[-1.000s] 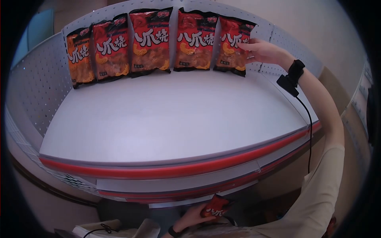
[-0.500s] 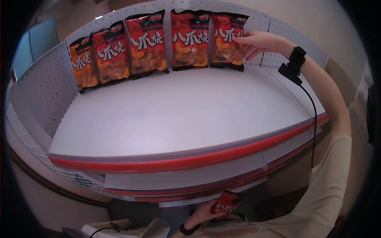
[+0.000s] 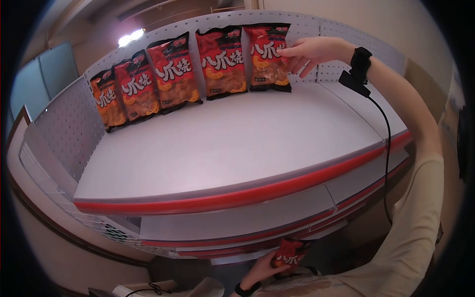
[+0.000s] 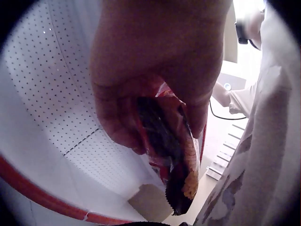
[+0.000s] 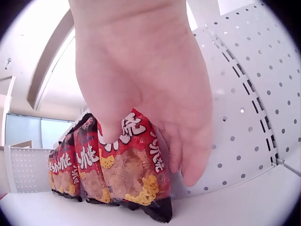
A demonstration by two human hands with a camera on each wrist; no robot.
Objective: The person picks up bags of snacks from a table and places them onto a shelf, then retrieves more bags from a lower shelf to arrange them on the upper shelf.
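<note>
Five red and orange snack bags stand in a row against the pegboard back wall (image 3: pixel 316 29) of a white shelf (image 3: pixel 237 143). My right hand (image 3: pixel 293 55) reaches to the rightmost bag (image 3: pixel 266 59) and touches its upper right front with straight fingers. In the right wrist view my right hand (image 5: pixel 160 117) lies over the top of that bag (image 5: pixel 134 176), fingers extended. Below the shelf, my left hand (image 3: pixel 260 270) grips another small red snack bag (image 3: pixel 292 251). The left wrist view shows my left hand (image 4: pixel 155 94) with fingers curled round the bag (image 4: pixel 171 160).
The shelf has a red front edge (image 3: pixel 247 195) and pegboard side walls (image 3: pixel 69 128). A wire basket edge (image 3: pixel 54 198) sits at the lower left. A black wrist camera (image 3: pixel 357 74) with a cable hangs on my right arm.
My right hand has shifted from the rightmost bag's right edge to its upper front, fingers straighter. The left hand keeps holding its bag below the shelf. The head view tilted.
</note>
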